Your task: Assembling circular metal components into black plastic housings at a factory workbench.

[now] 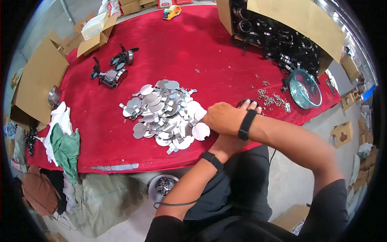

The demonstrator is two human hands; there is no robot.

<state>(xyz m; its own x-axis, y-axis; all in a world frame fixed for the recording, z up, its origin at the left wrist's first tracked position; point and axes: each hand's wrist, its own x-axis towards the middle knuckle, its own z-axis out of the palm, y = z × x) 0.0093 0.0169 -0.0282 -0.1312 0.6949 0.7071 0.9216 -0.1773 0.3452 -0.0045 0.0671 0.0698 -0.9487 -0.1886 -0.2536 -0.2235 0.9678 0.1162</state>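
My forearms cross at the table's near edge, the right over the left. My right hand (223,117) reaches left to the near right side of a heap of silvery round tabbed metal plates (167,117). Its fingers curl down at the outermost plates, and what they pinch is hidden. From beneath my right wrist, the fingers of my left hand (250,106) come out, closed on a dark round piece (244,101) that shows only in part. Small metal clips (274,101) lie scattered just beyond those fingers.
A teal bowl (299,94) stands right of the clips, before a carton of black ring-shaped parts (278,36). Black assemblies with round plates (111,76) lie at the left. White and green cloths (66,147) hang over the left edge. A bucket (155,189) stands below the table.
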